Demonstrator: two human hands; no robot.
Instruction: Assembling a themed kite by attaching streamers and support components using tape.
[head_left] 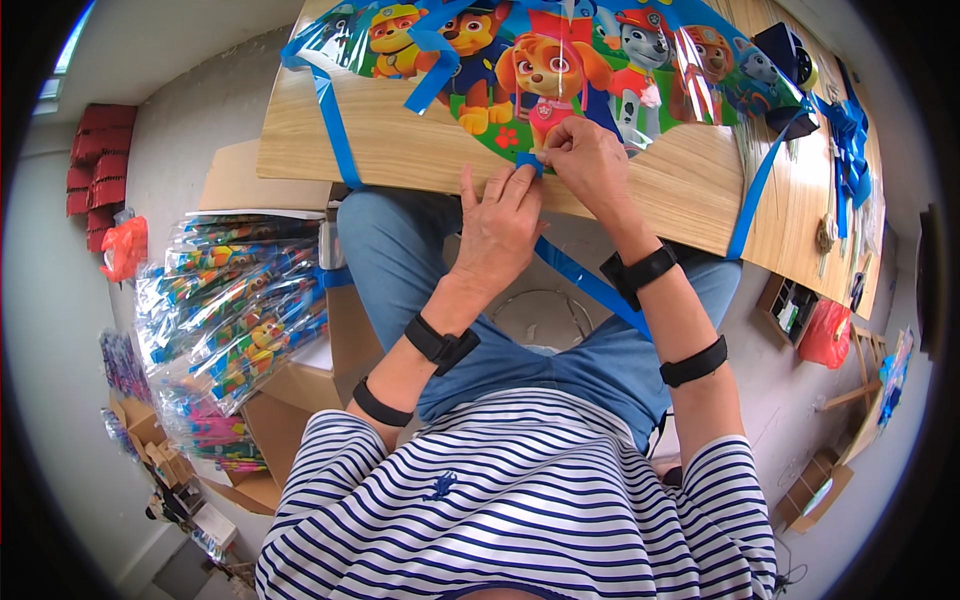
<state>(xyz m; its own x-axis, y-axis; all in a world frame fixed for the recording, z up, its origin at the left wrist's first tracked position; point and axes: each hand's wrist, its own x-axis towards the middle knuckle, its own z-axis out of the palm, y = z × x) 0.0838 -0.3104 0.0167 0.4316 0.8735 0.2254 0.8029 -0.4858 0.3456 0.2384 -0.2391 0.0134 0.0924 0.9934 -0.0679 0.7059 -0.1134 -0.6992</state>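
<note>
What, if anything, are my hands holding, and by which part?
Your right hand appears to pinch the blue ribbon piece at its right edge. Your left hand touches its lower edge; whether it grips is hidden.

Soft, bright light; hard glints on plastic; bent edges

The room is bright and fairly even, with a pale window glowing at the far left. White streaks of glare cut across the glossy printed sheet, and small glints scatter over the plastic-wrapped bundles on the left. Shadows are soft. The left hand and right hand look reasonably crisp. Toward the rim, detail softens, the table bows, the left wall curves, and a black surround closes off the view.
</note>
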